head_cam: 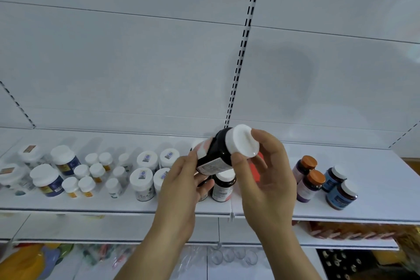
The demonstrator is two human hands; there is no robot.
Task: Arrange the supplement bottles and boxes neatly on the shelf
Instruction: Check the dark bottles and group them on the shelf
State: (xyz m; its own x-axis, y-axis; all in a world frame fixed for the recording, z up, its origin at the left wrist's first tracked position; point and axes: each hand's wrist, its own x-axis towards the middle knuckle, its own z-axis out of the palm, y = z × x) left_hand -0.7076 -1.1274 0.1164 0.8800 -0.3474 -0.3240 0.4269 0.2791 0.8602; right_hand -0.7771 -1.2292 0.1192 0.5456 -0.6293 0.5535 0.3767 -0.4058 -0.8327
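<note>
The white shelf (68, 202) runs across in front of me, its back panel rising behind it. Along it stand rows of supplement bottles: white-capped jars (143, 180) to the left and middle, two orange-capped bottles (310, 179) to the right, and two blue-labelled bottles (339, 191) further right again. A red box (258, 169) shows partly behind my right hand.

I hold a dark bottle with a white cap (223, 151) tilted in the air above the middle of the shelf, cap up and to the right. My right hand (268, 173) has thumb and fingers curled round the cap; my left hand (181, 179) grips the labelled body near its base.

Right under it stands a similar dark bottle (223, 185), near the shelf's front edge.

I reckon the risk lies in setting mine down: the gap there looks tight, so a tilted base could knock that neighbour off the front edge. Also, holding by the cap alone, a loose lid might let the bottle slip.
</note>
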